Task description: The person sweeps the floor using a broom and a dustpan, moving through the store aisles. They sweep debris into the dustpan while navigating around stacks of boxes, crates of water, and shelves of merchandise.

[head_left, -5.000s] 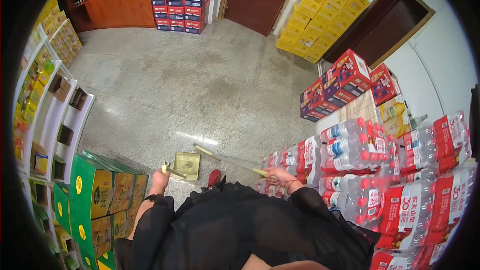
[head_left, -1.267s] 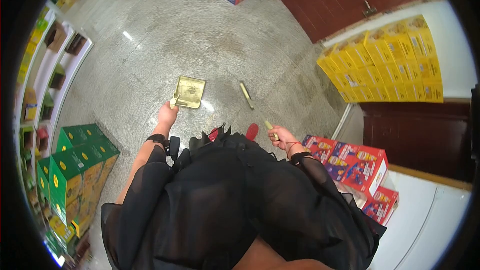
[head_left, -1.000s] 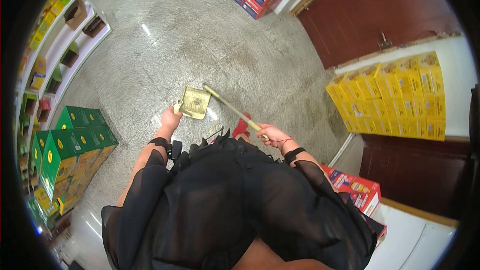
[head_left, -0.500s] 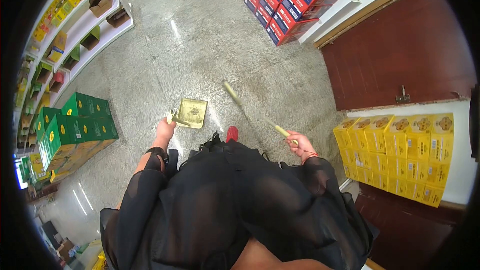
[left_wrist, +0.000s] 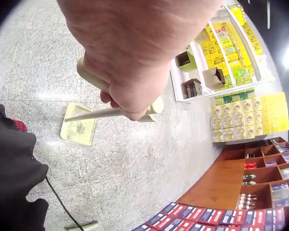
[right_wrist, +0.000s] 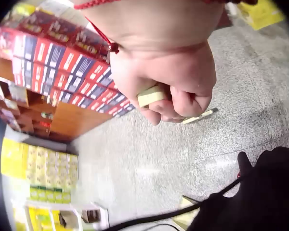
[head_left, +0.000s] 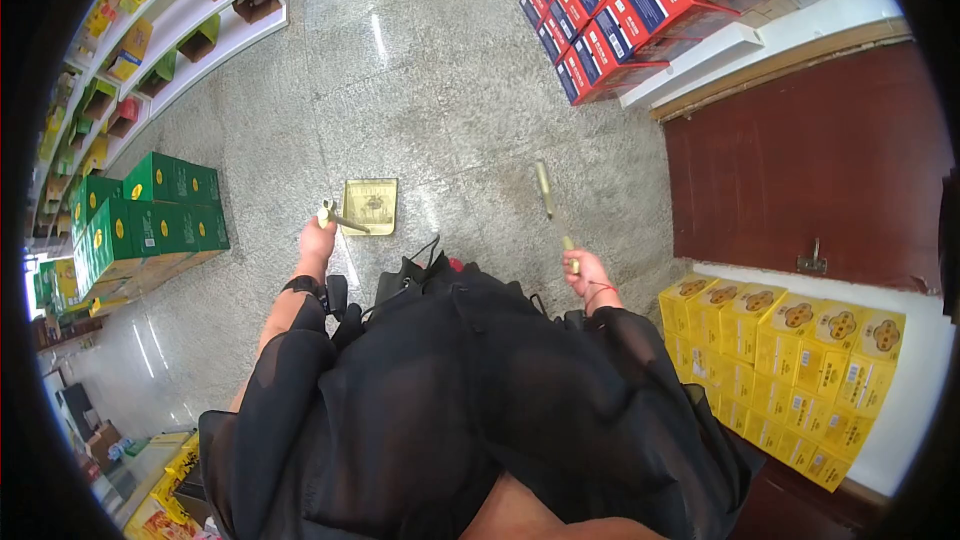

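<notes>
My left hand (head_left: 318,238) grips the handle of a pale yellow dustpan (head_left: 370,206), whose pan is at floor level. In the left wrist view, the left hand (left_wrist: 130,62) has its fingers curled round the handle, and the dustpan (left_wrist: 80,126) lies beyond. My right hand (head_left: 588,276) holds a pale handle (head_left: 568,244); its long tool ends in a narrow pale head (head_left: 544,188) near the floor, apart from the dustpan. Fingers of the right hand (right_wrist: 168,82) wrap the handle end (right_wrist: 152,96) in the right wrist view.
Green boxes (head_left: 160,230) and white shelves (head_left: 190,35) stand on the left. Red and blue boxes (head_left: 625,15) are stacked at upper right, a dark red door (head_left: 810,165) beside them. Yellow boxes (head_left: 780,360) line the right wall. Grey floor (head_left: 450,70) stretches ahead.
The view has turned, with the door and yellow boxes shifting down. My right hand and the tool's head have moved out to the right, away from the dustpan. Both hands keep their grips.
</notes>
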A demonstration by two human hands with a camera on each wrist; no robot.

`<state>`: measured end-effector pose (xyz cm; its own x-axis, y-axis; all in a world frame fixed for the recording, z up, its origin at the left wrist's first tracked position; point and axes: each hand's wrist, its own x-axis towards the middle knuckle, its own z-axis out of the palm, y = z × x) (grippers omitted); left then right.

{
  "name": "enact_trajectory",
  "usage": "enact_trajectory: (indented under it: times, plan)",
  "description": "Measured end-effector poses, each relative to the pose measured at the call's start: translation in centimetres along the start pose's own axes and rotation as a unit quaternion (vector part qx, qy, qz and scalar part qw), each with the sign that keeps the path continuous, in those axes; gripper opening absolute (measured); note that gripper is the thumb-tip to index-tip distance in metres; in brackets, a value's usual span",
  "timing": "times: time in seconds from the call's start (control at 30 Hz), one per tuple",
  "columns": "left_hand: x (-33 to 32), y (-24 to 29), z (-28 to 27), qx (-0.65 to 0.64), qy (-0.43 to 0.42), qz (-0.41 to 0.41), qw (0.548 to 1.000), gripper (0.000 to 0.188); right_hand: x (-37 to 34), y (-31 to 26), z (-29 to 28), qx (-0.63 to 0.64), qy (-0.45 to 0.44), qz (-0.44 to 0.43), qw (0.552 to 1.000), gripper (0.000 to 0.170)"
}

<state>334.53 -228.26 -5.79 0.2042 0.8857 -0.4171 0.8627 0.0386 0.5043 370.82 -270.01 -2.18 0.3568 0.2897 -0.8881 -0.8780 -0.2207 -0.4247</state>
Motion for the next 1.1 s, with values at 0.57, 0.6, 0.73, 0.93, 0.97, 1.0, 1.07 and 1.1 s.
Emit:
enact_trajectory:
  times: [0.57, 0.6, 0.73, 0.93, 0.97, 1.0, 1.07, 1.1]
  plan:
    - [7.7, 9.3, -0.3, -0.014, -0.014, 0.012, 1.000, 0.036, 2.3, -11.0, 18.2, -0.376, -0.197, 0.045, 0.904, 0.055]
    - [8.6, 9.5, -0.8, 0.004, -0.008, 0.035, 0.999, 0.036, 2.7, -12.4, 17.8, -0.352, -0.198, 0.046, 0.914, 0.053]
    - [10.4, 11.7, -4.4, -0.031, -0.033, 0.010, 0.999, 0.035, 3.2, -18.1, 16.0, -0.280, -0.178, 0.047, 0.942, 0.051]
    - [15.0, 11.0, -3.8, -0.048, -0.021, -0.025, 0.998, 0.034, 5.5, -23.2, 14.2, -0.184, -0.100, 0.034, 0.977, 0.054]
    - [15.8, 11.2, -3.6, -0.050, -0.019, -0.034, 0.998, 0.034, 6.3, -23.8, 14.6, -0.183, -0.087, 0.023, 0.979, 0.053]
    - [16.5, 11.2, -3.4, -0.050, -0.017, -0.035, 0.998, 0.034, 7.4, -24.0, 15.2, -0.185, -0.089, 0.023, 0.979, 0.053]
    - [18.1, 11.5, -3.3, -0.059, -0.029, -0.036, 0.997, 0.034, 10.1, -23.7, 16.7, -0.194, -0.048, -0.014, 0.980, 0.049]
    - [18.6, 12.0, -3.5, -0.059, -0.029, -0.036, 0.997, 0.034, 11.1, -23.5, 17.7, -0.193, -0.048, -0.014, 0.980, 0.049]
